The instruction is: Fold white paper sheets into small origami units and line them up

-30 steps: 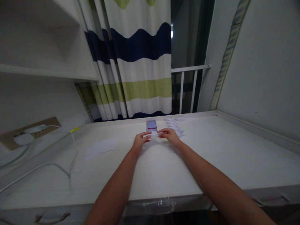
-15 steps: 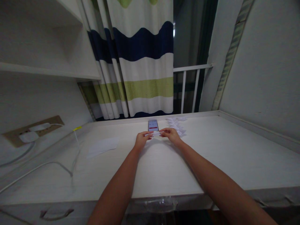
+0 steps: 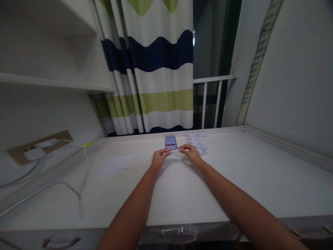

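Between my two hands is a small strip of folded white paper [image 3: 175, 150], held just in front of a phone [image 3: 171, 141]. My left hand [image 3: 159, 157] pinches its left end between thumb and fingers. On the right end, my right hand [image 3: 191, 153] does the same. The phone lies near the back of the desk with its screen lit and a red bar across it. Beside my right hand, a heap of folded white paper pieces [image 3: 195, 139] lies on the desk. Fine folds in the held strip are too small to make out.
Flat white paper sheets [image 3: 116, 164] lie left on the white desk [image 3: 182, 198]. A cable [image 3: 62, 183] crosses the desk's left side from plugs at a wall socket [image 3: 41, 147]. A striped curtain [image 3: 163, 83] hangs behind, and a shelf [image 3: 52, 81] juts out at upper left.
The camera view has tilted slightly, so everything sits a little lower. The paper strip looks narrower and flatter between my fingers. Both hands keep their pinch on it.
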`<action>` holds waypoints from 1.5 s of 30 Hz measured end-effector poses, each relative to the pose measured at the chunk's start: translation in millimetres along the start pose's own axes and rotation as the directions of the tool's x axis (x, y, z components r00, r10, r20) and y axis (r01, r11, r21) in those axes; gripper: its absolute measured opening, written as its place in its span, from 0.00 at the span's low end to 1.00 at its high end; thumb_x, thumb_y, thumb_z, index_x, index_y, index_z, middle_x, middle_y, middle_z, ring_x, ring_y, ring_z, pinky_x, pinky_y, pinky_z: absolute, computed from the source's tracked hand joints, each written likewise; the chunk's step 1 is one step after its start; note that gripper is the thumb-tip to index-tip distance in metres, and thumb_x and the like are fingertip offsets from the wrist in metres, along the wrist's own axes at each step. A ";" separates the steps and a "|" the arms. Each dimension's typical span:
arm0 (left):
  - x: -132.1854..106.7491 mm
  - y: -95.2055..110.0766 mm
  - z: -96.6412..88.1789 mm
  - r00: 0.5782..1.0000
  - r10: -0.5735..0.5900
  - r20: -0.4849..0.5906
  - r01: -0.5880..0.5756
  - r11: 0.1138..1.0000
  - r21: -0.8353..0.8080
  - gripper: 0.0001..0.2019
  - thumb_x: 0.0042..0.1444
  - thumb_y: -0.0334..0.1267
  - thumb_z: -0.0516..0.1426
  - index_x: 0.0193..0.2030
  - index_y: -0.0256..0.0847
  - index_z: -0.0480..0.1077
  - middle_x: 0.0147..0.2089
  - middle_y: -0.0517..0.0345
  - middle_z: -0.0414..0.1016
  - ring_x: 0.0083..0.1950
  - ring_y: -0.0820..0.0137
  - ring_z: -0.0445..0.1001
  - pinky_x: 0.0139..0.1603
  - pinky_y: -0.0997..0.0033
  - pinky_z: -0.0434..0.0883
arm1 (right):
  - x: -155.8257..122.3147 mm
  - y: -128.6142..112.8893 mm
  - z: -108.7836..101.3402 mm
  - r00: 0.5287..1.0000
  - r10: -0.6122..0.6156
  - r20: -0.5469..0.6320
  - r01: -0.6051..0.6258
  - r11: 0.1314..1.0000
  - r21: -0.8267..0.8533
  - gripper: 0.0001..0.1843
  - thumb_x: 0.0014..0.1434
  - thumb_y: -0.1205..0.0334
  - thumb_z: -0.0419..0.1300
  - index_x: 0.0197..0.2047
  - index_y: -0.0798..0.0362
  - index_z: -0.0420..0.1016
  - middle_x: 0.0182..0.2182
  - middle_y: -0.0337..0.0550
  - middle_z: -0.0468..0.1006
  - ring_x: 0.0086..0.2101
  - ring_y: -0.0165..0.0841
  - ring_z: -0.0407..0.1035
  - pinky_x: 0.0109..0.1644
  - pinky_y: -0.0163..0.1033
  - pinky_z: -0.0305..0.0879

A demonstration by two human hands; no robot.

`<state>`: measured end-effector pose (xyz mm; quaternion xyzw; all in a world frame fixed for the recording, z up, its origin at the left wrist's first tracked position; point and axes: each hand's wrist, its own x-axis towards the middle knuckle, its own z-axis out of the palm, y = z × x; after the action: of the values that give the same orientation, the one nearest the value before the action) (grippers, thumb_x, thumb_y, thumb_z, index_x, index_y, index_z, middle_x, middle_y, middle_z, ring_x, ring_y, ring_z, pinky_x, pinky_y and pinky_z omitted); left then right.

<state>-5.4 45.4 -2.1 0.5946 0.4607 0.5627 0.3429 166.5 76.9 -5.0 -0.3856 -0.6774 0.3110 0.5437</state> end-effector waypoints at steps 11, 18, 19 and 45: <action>-0.9 2.2 0.6 0.996 0.052 0.069 -0.054 0.998 0.034 0.11 0.37 0.38 0.60 0.30 0.37 0.74 0.34 0.53 0.76 0.40 0.64 0.72 0.46 0.65 0.64 | -5.7 -9.0 4.2 0.977 -0.133 0.168 0.166 0.966 -0.197 0.10 0.45 0.57 0.59 0.29 0.54 0.76 0.29 0.46 0.76 0.33 0.34 0.68 0.40 0.38 0.61; -4.8 3.9 4.8 0.994 0.055 0.091 -0.061 0.996 0.068 0.09 0.36 0.39 0.60 0.26 0.36 0.72 0.30 0.54 0.75 0.35 0.67 0.72 0.40 0.69 0.66 | -6.6 -13.9 4.0 0.970 -0.149 0.192 0.191 0.957 -0.221 0.07 0.44 0.58 0.60 0.26 0.53 0.76 0.27 0.43 0.76 0.31 0.34 0.69 0.37 0.37 0.61; -5.0 4.5 5.0 0.995 0.058 0.085 -0.064 0.995 0.072 0.09 0.36 0.39 0.60 0.25 0.36 0.72 0.30 0.55 0.75 0.35 0.67 0.72 0.39 0.69 0.66 | -6.7 -14.4 4.4 0.969 -0.149 0.196 0.192 0.955 -0.224 0.07 0.44 0.59 0.60 0.26 0.53 0.76 0.27 0.43 0.76 0.31 0.34 0.69 0.37 0.37 0.61; -3.3 8.0 1.1 0.997 0.045 0.067 -0.055 0.987 0.150 0.13 0.38 0.41 0.59 0.28 0.32 0.74 0.30 0.51 0.76 0.33 0.65 0.72 0.37 0.69 0.66 | -1.6 -9.1 -1.6 0.971 0.052 0.231 -0.060 0.998 0.030 0.14 0.41 0.55 0.60 0.25 0.58 0.75 0.23 0.40 0.74 0.27 0.31 0.65 0.35 0.35 0.58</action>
<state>-2.9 39.8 4.0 0.6479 0.4761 0.5153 0.2968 166.5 70.8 2.2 -0.3558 -0.7189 0.3814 0.4595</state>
